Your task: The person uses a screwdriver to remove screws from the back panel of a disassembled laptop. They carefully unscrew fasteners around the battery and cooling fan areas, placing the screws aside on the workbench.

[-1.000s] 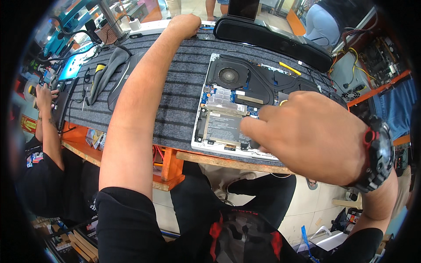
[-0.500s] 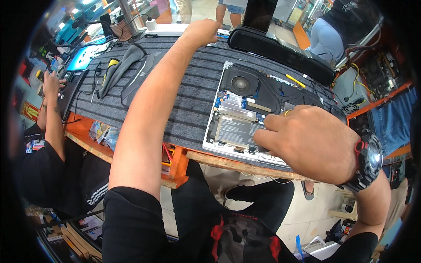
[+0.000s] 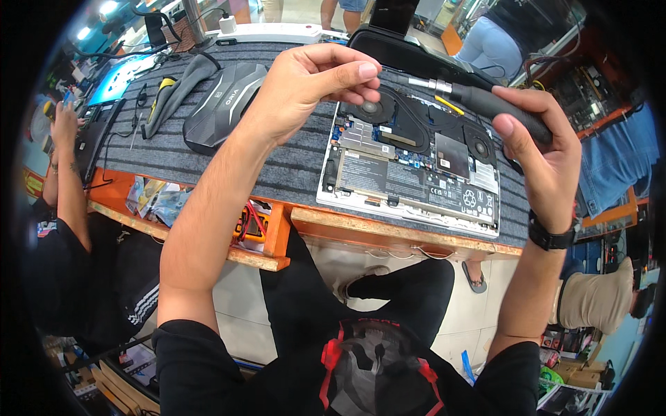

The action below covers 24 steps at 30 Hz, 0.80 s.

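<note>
In my right hand (image 3: pixel 548 156) is a screwdriver (image 3: pixel 479 102) with a thick black handle. Its silver shaft points left, toward my left hand (image 3: pixel 309 80). The left thumb and fingertips pinch together beside the screwdriver's tip; whatever they hold is too small to make out. Below both hands lies an opened laptop (image 3: pixel 364 141), its inside facing up. A black battery (image 3: pixel 385 175) fills its near part, with a cooling fan (image 3: pixel 479 144) at the right and another partly behind my left fingers. A small yellow tool (image 3: pixel 449 105) rests at its far side.
Left of the laptop are a dark angular case (image 3: pixel 225 111) and a grey-and-yellow cloth item (image 3: pixel 177 93). A black stand (image 3: pixel 416 52) and white power strip (image 3: pixel 277 32) line the far edge. At far left, another person's hand (image 3: pixel 64 125) works. A drawer below holds a yellow meter (image 3: pixel 253 225).
My left hand has come back from the far edge of the bench. The right hand has lifted off the laptop and turned, so the screwdriver now shows plainly.
</note>
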### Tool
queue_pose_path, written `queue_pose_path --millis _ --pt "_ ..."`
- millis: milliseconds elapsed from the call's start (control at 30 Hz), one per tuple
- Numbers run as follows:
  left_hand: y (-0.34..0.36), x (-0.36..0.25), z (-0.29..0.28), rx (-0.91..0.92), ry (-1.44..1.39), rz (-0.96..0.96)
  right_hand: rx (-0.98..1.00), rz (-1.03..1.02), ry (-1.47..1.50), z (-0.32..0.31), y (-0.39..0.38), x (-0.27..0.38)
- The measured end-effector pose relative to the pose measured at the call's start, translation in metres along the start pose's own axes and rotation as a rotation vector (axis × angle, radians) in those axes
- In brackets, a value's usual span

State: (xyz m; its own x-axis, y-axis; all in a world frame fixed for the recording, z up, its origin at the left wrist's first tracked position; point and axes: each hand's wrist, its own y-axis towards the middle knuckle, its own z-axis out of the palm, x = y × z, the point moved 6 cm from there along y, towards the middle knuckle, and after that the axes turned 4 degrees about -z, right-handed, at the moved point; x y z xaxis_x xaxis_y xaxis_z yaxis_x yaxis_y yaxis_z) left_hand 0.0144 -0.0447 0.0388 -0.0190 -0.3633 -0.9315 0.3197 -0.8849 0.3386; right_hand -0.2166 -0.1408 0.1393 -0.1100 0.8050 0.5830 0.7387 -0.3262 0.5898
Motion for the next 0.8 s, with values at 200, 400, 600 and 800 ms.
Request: queue_pose_path --millis 200,400,600,800 --pt "-0.007 -0.002 0.009 0.045 -0.218 0.030 -0.057 -0.009 0.194 0.021 -0.007 -0.013" --pt "-0.011 -0.004 0.002 0.005 -0.330 0.059 -0.112 -0.010 0.246 0.033 -0.005 -0.013" --pt "-0.012 -0.003 -0.004 -0.057 -0.505 0.099 -0.137 -0.133 0.231 0.051 -0.001 -0.012" --pt "-0.011 0.002 -0.010 -0.233 -0.503 -0.069 -0.072 -0.398 0.063 0.048 0.005 -0.007"
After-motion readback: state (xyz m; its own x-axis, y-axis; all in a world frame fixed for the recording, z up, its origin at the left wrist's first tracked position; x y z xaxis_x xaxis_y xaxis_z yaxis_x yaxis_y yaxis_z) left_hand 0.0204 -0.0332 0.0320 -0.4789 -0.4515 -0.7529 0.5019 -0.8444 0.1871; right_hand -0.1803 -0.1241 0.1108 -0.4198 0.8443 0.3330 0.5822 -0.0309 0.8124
